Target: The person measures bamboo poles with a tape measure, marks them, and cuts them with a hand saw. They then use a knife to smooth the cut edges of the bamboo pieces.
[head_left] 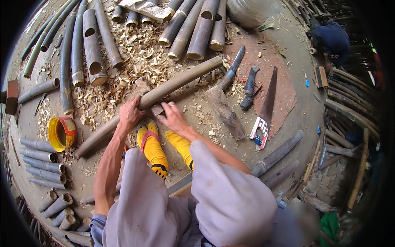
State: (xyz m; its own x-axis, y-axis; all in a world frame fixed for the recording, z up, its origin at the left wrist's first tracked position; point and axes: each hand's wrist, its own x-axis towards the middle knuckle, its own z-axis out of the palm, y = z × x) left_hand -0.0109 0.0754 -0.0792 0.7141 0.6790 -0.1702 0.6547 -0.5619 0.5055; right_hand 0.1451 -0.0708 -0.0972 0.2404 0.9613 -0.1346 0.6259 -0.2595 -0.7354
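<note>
Head view shows the left hand point(131, 112) wrapped around a long bamboo pole point(164, 91) lying slantwise over the shaving-strewn floor point(296, 82), just above the yellow-socked feet point(154, 148). The right hand point(173, 117) rests on a small block point(157, 110) under it, fingers loosely spread. Stiff, smooth and probably slippery, the pole seems best gripped near mid-length. A cleaver point(224, 103) and saw point(265, 109) lie nearby.

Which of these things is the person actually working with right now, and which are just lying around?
In use:
- long bamboo pole, gripped by the left hand
- small wooden block under the pole, touched by the right hand

Lying about:
- handsaw
- big chopping blade
- dark-handled knife
- yellow tape roll
- cut bamboo tubes
- wood shavings
</note>
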